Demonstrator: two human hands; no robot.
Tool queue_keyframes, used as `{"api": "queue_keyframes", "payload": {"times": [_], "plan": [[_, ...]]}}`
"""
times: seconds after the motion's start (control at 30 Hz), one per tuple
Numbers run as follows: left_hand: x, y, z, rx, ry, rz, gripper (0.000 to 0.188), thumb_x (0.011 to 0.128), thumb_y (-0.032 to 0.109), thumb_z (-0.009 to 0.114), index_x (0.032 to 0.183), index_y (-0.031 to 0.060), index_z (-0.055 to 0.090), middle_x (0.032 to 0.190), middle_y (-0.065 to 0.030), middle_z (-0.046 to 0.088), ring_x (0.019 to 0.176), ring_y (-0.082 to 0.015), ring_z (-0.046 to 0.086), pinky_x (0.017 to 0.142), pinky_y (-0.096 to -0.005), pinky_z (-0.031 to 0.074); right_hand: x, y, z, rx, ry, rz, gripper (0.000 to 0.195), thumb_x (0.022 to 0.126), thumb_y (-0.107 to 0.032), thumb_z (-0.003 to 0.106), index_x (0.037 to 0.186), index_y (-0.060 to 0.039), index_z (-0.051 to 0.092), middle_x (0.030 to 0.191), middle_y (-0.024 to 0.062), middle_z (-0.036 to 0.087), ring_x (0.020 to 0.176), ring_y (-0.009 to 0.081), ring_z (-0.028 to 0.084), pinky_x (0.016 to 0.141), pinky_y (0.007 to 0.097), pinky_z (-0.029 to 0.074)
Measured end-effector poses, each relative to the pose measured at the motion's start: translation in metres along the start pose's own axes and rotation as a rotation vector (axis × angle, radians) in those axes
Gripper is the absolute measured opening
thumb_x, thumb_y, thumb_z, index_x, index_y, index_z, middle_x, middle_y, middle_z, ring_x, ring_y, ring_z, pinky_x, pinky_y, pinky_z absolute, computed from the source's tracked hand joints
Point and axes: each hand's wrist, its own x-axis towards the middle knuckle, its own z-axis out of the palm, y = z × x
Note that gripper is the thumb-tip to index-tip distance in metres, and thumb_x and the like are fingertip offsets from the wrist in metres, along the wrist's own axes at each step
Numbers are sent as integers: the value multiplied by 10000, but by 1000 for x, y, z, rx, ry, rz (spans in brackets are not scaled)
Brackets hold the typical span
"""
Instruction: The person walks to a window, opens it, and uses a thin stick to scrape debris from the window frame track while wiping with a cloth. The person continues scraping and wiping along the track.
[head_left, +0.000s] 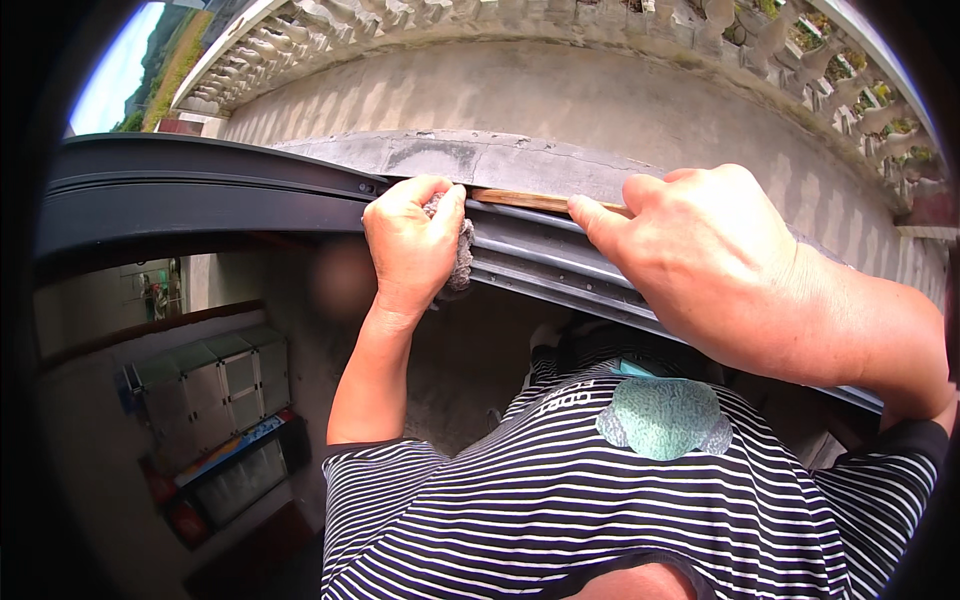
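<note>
My left hand (409, 244) is closed around a bunched grey cloth (460, 262), at the end of a dark metal sash frame (210, 199). A thin wooden stick (521, 198) is gripped in my right hand (697, 247), with the index finger stretched along it. The stick lies along the outer edge of a grooved metal window track (547, 251), its far end close to the fingers of my left hand. Whether that end touches the cloth is hidden.
Beyond the track lie a cracked concrete ledge (517, 157) and a concrete floor (495, 82), bounded by a balustrade (720, 26). Below the sash, cabinets (217, 382) and a glass-fronted display case (240, 480) appear, directly or as a reflection; I cannot tell which.
</note>
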Motion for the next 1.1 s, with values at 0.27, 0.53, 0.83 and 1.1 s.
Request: {"api": "queue_keyframes", "payload": {"times": [0.27,0.53,0.83,1.1], "plan": [[0,0,-2,19,-1,-4,94,773,69,677,742,-15,646,650,-145,618,548,-262,582,533,-334,440,-1,-9,33,-445,298,-25,302,756,-181,612,1033,-66,650,736,22,581,684,161,542,529,278,424],[0,2,-3,82,-22,25,100,802,51,693,788,-40,657,690,-101,646,621,-160,580,591,-289,454,2,-27,59,-503,452,7,359,721,-161,617,1025,24,672,695,29,504,656,156,472,483,264,334],[2,3,0,18,8,1,90,783,50,684,766,-35,659,652,-135,628,549,-214,574,540,-319,441,-6,-22,90,-38,458,114,512,714,-58,613,1210,67,586,825,76,537,678,190,522,489,279,471],[4,1,0,-34,-15,-46,105,782,55,690,773,-45,659,663,-124,641,575,-199,583,566,-310,450,-7,10,60,661,185,66,397,779,68,513,1173,95,548,916,254,628,776,421,642,714,441,532]]}}
